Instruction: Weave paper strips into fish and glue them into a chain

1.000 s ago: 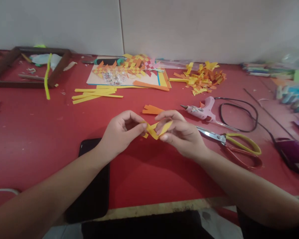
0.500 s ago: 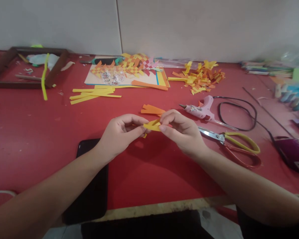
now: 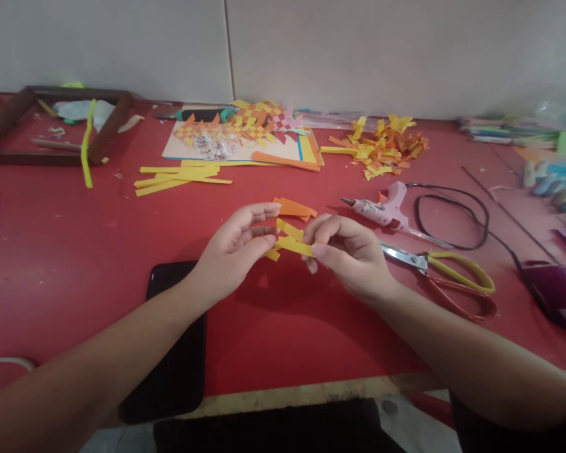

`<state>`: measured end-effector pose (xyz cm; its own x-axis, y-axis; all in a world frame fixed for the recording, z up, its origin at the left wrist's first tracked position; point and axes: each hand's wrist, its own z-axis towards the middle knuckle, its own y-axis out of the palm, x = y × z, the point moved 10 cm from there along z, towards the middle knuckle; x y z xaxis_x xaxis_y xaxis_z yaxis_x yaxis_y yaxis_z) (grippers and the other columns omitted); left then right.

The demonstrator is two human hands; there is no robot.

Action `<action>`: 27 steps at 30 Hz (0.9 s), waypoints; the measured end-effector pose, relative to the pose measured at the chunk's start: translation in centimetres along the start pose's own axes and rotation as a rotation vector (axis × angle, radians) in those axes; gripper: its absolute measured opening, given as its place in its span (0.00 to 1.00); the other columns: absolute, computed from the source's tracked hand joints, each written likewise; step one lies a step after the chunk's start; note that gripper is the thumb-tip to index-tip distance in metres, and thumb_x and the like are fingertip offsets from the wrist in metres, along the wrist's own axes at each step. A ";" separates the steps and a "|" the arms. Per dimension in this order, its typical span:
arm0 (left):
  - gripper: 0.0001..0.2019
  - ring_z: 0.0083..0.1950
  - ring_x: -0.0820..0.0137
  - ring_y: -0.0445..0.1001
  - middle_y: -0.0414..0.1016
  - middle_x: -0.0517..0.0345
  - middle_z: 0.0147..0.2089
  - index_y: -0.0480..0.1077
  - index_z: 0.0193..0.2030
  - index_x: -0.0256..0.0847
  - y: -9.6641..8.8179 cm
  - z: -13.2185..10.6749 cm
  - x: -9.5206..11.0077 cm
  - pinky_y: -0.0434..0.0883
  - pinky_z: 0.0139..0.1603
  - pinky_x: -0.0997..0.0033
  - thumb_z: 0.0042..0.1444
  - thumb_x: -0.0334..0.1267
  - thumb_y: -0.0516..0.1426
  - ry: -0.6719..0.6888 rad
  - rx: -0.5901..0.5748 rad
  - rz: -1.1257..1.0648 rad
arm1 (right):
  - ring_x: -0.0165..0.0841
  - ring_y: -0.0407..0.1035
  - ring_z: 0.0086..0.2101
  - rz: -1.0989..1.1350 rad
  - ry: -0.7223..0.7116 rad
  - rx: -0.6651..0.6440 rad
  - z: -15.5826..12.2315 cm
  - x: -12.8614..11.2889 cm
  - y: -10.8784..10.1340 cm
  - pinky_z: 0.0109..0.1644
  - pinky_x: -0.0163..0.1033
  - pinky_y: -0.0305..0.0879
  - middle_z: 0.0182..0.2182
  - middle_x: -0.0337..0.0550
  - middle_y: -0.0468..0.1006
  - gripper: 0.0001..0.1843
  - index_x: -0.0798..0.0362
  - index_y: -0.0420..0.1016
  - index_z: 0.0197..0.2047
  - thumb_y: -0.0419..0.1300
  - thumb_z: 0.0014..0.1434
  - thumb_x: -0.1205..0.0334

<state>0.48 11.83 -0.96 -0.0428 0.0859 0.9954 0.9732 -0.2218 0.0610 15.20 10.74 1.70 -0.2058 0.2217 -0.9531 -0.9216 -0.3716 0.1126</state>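
Note:
Yellow paper strips [image 3: 292, 243], which look folded or crossed, are held in the air between my two hands over the red table. My right hand [image 3: 344, 251] pinches their right end between thumb and fingers. My left hand [image 3: 238, 245] has its thumb and a finger at their left end, while its upper fingers are stretched out. A short yellow end shows below the left thumb. Just beyond my hands lie short orange paper strips [image 3: 295, 207]. How the yellow strips join is partly hidden by the fingers.
Right of my hands are scissors [image 3: 419, 261] and a pink glue gun [image 3: 382, 207] with its cord. A black phone [image 3: 177, 340] lies near the front edge. Farther back are yellow strips [image 3: 179, 178], woven paper pieces [image 3: 259, 116], a scrap pile [image 3: 387, 148] and a brown frame [image 3: 33, 158].
My left hand's upper fingers have lifted and spread. My right hand has shifted slightly right, and more of the yellow strips shows between the hands.

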 end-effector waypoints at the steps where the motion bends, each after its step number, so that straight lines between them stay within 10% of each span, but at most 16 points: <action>1: 0.16 0.53 0.65 0.77 0.74 0.52 0.59 0.72 0.51 0.44 0.1 0.0 -0.1 0.78 0.51 0.65 0.55 0.33 0.61 -0.012 -0.009 -0.003 | 0.23 0.69 0.23 0.012 0.005 0.000 0.0 0.1 0.0 0.29 0.34 0.68 0.31 0.37 0.73 0.08 0.54 0.71 0.30 0.65 0.61 0.67; 7: 0.18 0.35 0.72 0.77 0.77 0.52 0.49 0.74 0.50 0.40 0.4 0.1 -0.7 0.79 0.38 0.69 0.54 0.41 0.65 -0.044 -0.058 -0.035 | 0.25 0.70 0.24 0.017 0.009 0.013 -0.2 0.5 -0.5 0.29 0.34 0.69 0.27 0.35 0.73 0.08 0.52 0.71 0.32 0.65 0.61 0.65; 27: 0.12 0.37 0.67 0.84 0.85 0.55 0.36 0.80 0.46 0.41 0.0 -0.7 1.0 0.82 0.40 0.71 0.56 0.40 0.67 0.107 -0.007 0.045 | 0.28 0.63 0.31 -0.266 0.039 0.108 0.2 0.7 -1.5 0.33 0.36 0.61 0.30 0.38 0.68 0.11 0.52 0.71 0.28 0.67 0.59 0.60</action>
<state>0.27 11.27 0.04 -0.0234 -0.0284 0.9993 0.9731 -0.2300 0.0163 16.36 11.64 0.97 0.0588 0.2628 -0.9631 -0.9716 -0.2065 -0.1157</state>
